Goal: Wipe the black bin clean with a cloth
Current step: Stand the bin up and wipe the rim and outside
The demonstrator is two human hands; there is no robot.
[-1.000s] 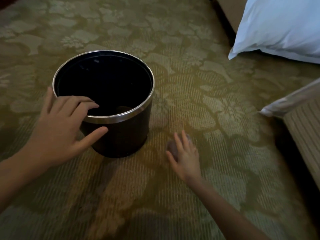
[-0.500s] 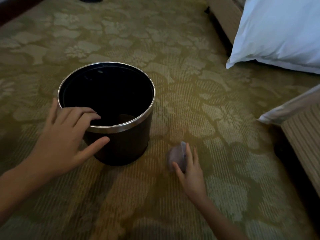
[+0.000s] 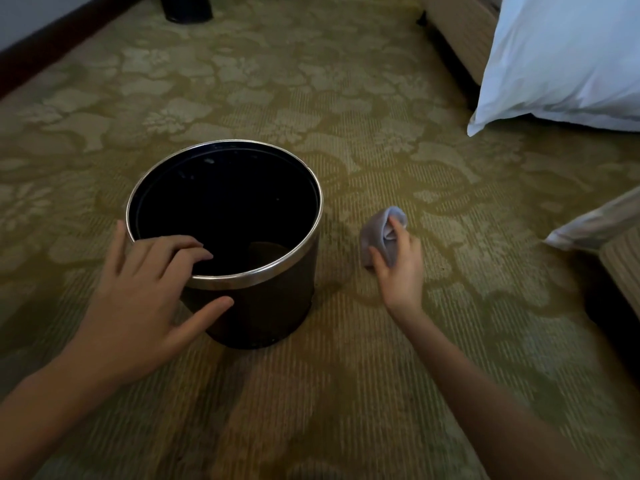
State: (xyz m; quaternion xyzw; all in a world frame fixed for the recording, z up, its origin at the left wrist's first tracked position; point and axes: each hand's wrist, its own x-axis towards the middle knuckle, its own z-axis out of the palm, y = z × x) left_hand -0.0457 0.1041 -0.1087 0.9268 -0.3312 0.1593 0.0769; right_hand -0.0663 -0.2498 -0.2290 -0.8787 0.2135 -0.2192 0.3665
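Note:
A round black bin point(image 3: 273, 306) with a shiny metal rim stands upright on the patterned carpet, left of centre. My left hand point(image 3: 145, 292) rests on its near-left rim, fingers hooked over the edge into the bin and thumb pressed on the outer wall. To the right of the bin, my right hand point(image 3: 401, 268) holds a small crumpled grey cloth point(image 3: 379, 233), lifted off the carpet and apart from the bin. The bin's inside is dark, with a few pale specks on its far wall.
A white pillow point(image 3: 568, 60) lies at the upper right by a bed base point(image 3: 457, 26). Another bedding edge point(image 3: 595, 223) and striped furniture sit at the right. A dark object point(image 3: 188, 6) stands at the top by the skirting board point(image 3: 55, 43).
My right hand has picked the grey cloth up from the carpet and raised it beside the bin. My left hand has stayed on the rim.

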